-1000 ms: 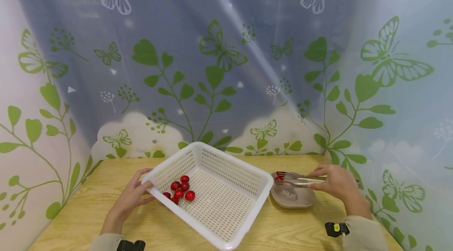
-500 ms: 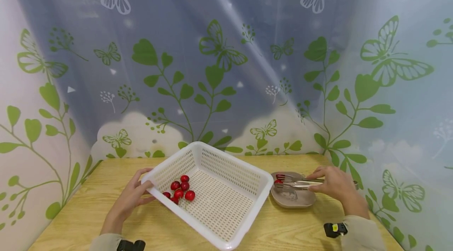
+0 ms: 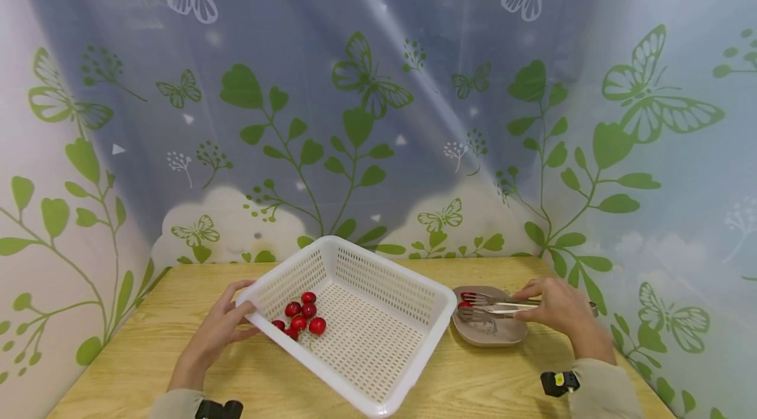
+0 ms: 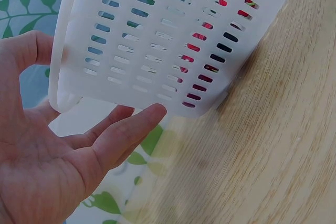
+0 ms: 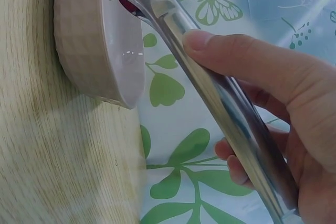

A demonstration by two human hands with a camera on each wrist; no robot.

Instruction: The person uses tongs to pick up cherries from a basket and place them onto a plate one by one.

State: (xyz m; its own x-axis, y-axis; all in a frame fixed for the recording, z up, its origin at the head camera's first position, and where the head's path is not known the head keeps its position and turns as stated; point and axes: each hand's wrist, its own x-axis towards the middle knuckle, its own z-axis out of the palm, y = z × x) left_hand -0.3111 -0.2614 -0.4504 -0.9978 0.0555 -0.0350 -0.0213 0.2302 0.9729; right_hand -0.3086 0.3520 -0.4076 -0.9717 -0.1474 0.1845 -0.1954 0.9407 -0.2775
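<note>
A white perforated plastic basket (image 3: 315,361) stands tilted on the table, its left corner raised. My left hand (image 3: 215,327) grips the rim at that corner, thumb on top; in the left wrist view the other fingers (image 4: 128,129) are below the rim, beside the slotted wall. Several red cherries (image 3: 299,323) lie gathered in the basket's left corner. My right hand (image 3: 564,307) holds metal tongs (image 5: 210,93) between thumb and fingers. Their fork-like tips are over a beige dish (image 3: 487,339), around a red cherry (image 3: 465,305) that is partly hidden by the tines.
The dish stands just right of the basket on the wood-grain table (image 3: 473,383). Behind and on both sides hangs a curtain (image 3: 426,143) printed with leaves and butterflies, close to the table's back edge.
The right hand and tongs have shifted very slightly left and down, and the tips sit lower over the dish. The left hand, basket and cherries in it stay put.
</note>
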